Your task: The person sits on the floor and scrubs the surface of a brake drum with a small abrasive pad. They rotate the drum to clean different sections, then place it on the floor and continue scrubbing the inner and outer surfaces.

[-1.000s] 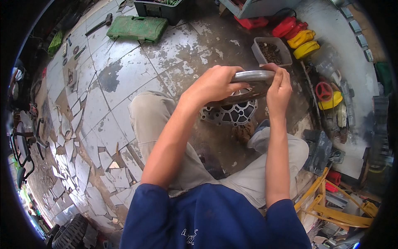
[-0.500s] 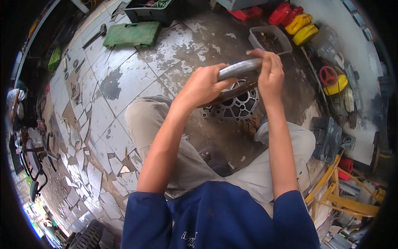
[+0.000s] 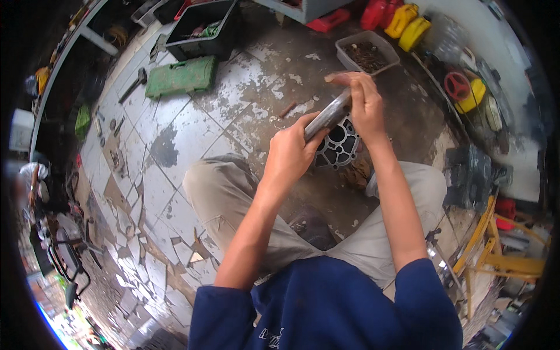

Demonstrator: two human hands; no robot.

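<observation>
My left hand (image 3: 290,150) is closed around the near end of a round metal part (image 3: 328,118) with a smooth grey rim, held tilted and seen almost edge-on. My right hand (image 3: 366,109) grips its far end, fingers bent over the edge and one digit sticking out to the left. Both hands hold it up off the floor, beyond my crossed legs. Below it, partly hidden by the part and my hands, a silver metal casting (image 3: 352,153) with dark openings rests on the floor. A brown crumpled piece (image 3: 357,175) lies beside the casting.
A clear bin of small rusty parts (image 3: 366,53) stands just beyond my hands. Farther left are a green case (image 3: 179,77), a hammer (image 3: 134,85) and a black crate (image 3: 201,32). Broken tiles (image 3: 137,256) cover the left floor; a dark toolbox (image 3: 468,178) stands right.
The round part has turned from showing its curved rim and dark underside to nearly edge-on, tilted more steeply. My left hand has moved lower. The whole view has shifted slightly.
</observation>
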